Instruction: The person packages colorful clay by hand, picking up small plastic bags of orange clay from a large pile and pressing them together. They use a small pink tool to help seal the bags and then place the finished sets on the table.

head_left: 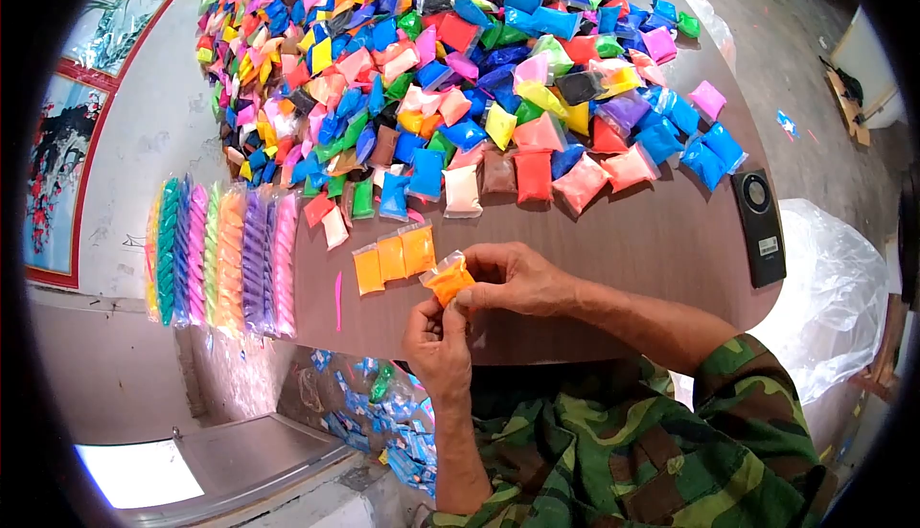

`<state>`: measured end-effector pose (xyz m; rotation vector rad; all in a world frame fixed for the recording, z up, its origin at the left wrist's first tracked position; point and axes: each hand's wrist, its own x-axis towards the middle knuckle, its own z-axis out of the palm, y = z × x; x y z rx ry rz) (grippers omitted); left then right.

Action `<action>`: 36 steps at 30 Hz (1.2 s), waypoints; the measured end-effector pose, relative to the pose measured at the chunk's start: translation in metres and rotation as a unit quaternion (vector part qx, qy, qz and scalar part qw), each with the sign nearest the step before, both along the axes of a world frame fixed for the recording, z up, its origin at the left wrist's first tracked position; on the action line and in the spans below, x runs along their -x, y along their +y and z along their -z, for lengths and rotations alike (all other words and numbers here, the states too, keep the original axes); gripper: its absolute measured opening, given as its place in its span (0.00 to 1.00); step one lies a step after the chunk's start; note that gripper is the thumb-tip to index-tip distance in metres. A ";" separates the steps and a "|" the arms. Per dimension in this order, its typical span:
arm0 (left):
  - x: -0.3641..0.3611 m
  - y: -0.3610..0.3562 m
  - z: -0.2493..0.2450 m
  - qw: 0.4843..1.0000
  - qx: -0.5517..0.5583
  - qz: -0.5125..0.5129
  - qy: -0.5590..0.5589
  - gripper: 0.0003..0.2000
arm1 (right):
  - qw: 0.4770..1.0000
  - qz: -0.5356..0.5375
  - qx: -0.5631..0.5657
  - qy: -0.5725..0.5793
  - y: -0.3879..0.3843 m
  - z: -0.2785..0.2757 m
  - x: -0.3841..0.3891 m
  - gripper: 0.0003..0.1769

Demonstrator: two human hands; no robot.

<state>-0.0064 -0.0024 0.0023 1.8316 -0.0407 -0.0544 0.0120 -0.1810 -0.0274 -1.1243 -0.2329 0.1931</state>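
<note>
Above the table's near edge, both hands grip a small clear packet of orange clay-like material (448,281). My right hand (513,279) pinches it from the right side, and my left hand (439,336) has thumb and fingers closed at its lower edge. Just left of and beyond the held packet, several orange packets (391,258) lie side by side on the brown table (537,241), partly overlapping. A white or cream packet (462,191) lies flat farther back, at the front of a big pile.
A large heap of multicoloured packets (412,68) covers the far table. Long twisted coloured packs (225,260) line the left end. A thin pink strip (337,300) lies nearby. At the right edge rests a black device (759,229). Clear plastic sheeting (829,298) hangs beyond the table.
</note>
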 end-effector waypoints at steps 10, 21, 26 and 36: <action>0.000 -0.003 0.005 0.997 0.080 -0.021 -0.007 0.12 | 1.000 0.010 -0.004 -0.021 0.004 0.012 -0.001 0.17; 0.000 -0.003 0.008 0.995 0.093 -0.015 -0.015 0.12 | 1.000 0.009 0.027 -0.006 0.003 0.008 0.000 0.17; -0.002 0.009 0.018 0.997 0.078 -0.019 -0.021 0.12 | 0.998 -0.003 0.041 -0.042 0.003 0.004 0.002 0.17; -0.003 -0.002 0.008 0.994 0.092 -0.051 -0.015 0.12 | 0.999 0.002 0.036 -0.031 0.004 0.004 0.002 0.17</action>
